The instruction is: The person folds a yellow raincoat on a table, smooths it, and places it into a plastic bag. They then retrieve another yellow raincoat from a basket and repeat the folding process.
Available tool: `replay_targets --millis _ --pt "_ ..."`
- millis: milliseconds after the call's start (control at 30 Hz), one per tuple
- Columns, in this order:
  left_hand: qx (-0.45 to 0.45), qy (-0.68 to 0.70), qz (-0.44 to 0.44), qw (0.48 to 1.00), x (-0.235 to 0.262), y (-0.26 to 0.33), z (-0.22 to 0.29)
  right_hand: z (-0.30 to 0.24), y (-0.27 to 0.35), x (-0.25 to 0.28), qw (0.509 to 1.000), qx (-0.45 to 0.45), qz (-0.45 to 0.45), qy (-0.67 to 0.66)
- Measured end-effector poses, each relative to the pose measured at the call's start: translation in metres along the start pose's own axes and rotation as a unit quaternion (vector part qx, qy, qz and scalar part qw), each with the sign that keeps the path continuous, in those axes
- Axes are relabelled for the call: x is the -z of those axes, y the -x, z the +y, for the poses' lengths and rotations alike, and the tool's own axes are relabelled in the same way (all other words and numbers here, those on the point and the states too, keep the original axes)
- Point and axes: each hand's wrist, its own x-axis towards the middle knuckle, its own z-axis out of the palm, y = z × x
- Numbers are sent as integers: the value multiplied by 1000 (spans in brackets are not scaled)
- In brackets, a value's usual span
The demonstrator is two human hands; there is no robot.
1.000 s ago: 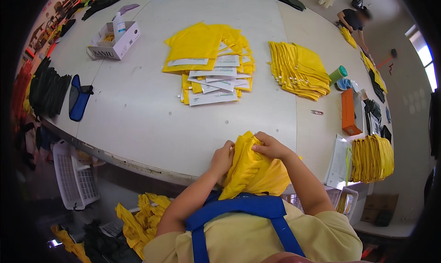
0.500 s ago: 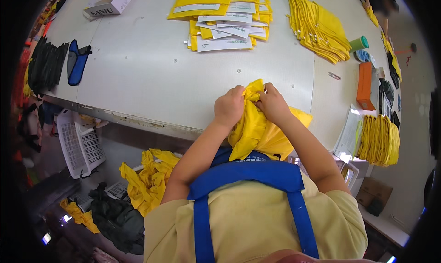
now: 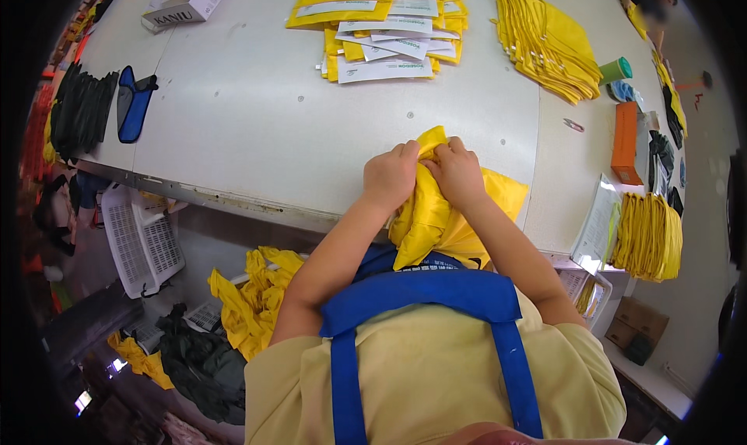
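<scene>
At the table's front edge, my left hand (image 3: 391, 174) and my right hand (image 3: 459, 173) are close together, both closed on a bunched yellow cloth (image 3: 424, 221). Thin and slightly shiny, it hangs in folds from my fingers toward my blue apron (image 3: 420, 293). A flatter yellow piece spreads out under my right forearm; I cannot tell whether it belongs to the same item. My fingertips pinch the cloth's upper edge and are partly hidden in its folds.
Beyond my hands on the white table (image 3: 257, 134) lie yellow packets with white labels (image 3: 385, 69) and a fanned yellow stack (image 3: 545, 44). Small thread snips (image 3: 573, 124) and an orange box (image 3: 627, 143) are to the right. Yellow cloth (image 3: 253, 301) is heaped below the table, left.
Both hands keep their hold on the yellow cloth and have shifted only slightly, with its top edge folded a little differently. The whole view has moved slightly.
</scene>
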Motion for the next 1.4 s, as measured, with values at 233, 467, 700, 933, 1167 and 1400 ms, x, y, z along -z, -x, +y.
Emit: replay_targets --millis 233,467,700,933,1167,1400 --pt "-21 -7 -11 1000 10 16 -1 7 -6 -14 949 -198 99 -226" --pt "152 56 -23 987 -8 65 -24 39 -18 -39 956 -191 72 -210" --pt "460 462 -243 718 -13 88 -44 25 69 -2 958 75 17 -277" --pt "391 589 -150 691 -17 58 -14 -15 75 2 979 176 81 -64" --pt "346 342 -238 841 19 43 -4 -21 58 -18 991 122 5 -51" --pt "328 354 -202 852 14 46 -15 6 22 -7 938 96 -225 -243"
